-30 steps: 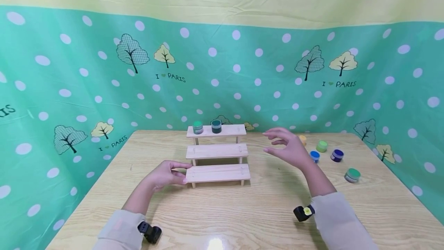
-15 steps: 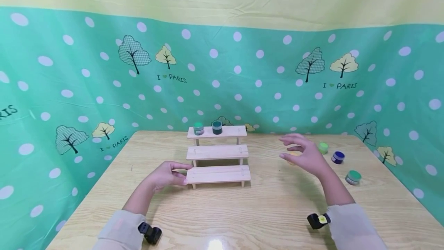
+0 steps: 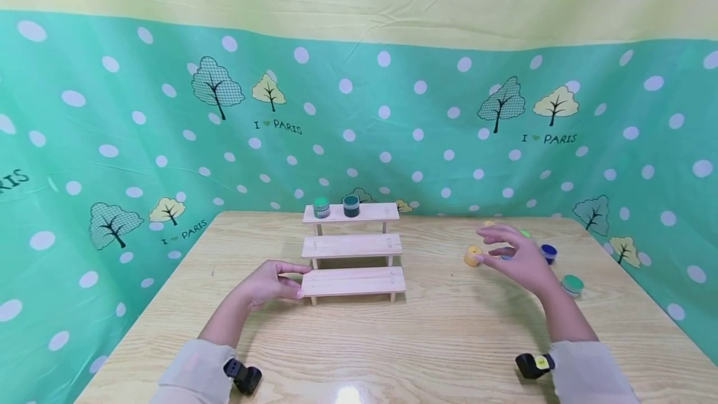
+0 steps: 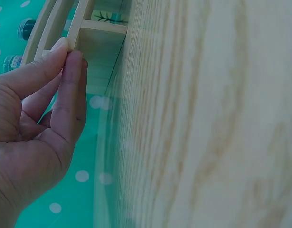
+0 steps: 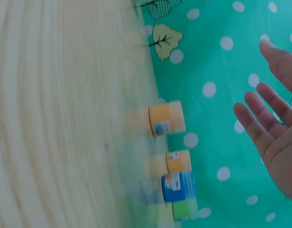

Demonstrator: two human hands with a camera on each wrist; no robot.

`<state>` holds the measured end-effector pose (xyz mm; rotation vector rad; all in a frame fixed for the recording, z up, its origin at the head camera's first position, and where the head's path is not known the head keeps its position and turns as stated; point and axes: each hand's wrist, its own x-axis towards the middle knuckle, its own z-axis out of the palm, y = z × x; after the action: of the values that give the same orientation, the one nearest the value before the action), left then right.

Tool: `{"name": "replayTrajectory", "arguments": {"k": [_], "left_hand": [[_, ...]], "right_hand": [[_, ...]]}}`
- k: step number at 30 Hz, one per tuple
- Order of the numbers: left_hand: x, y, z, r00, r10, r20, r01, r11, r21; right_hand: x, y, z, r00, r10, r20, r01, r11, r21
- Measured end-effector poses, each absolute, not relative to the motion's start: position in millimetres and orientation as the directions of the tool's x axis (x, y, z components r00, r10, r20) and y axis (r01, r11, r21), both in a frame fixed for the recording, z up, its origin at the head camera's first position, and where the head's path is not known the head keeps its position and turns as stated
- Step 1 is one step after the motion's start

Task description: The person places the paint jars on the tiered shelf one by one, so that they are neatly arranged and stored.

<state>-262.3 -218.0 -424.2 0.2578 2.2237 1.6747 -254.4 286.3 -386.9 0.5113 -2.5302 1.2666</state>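
A three-tier wooden display stand stands on the table. My left hand pinches the left end of its lowest step between thumb and fingers; the left wrist view shows this grip up close. Two small paint jars, one green-lidded and one dark green, sit on the top step. Over at the right, my right hand hovers with parted fingers and holds nothing. Nearest its thumb is an orange jar. A blue jar is mostly hidden behind that hand in the head view.
Around the right hand stand more jars: a second orange one, a light green one, a dark blue one and a green-lidded one. A dotted teal curtain hangs behind the table.
My right hand has moved rightward, away from the stand, uncovering the nearer orange jar and now partly covering the blue and light green ones. The left hand keeps its grip in place.
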Motion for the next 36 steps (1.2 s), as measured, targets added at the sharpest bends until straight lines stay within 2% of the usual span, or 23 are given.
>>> {"name": "replayTrajectory", "arguments": {"k": [16, 24, 36], "left_hand": [[-262.5, -217.3, -423.7, -0.928, 0.332, -0.168, -0.063, 0.306, 0.95], [-262.1, -216.6, -424.6, -0.93, 0.329, -0.163, -0.056, 0.313, 0.948], [-259.8, -215.3, -422.0, -0.927, 0.34, -0.159, -0.05, 0.307, 0.95]], "right_hand": [[-263.3, 310.9, -411.3, -0.942, -0.111, 0.317, -0.313, 0.627, -0.713], [-272.0, 313.4, -419.9, -0.969, -0.131, 0.211, -0.247, 0.606, -0.756], [-288.6, 308.9, -427.2, -0.978, -0.153, 0.14, -0.205, 0.608, -0.767]]}}
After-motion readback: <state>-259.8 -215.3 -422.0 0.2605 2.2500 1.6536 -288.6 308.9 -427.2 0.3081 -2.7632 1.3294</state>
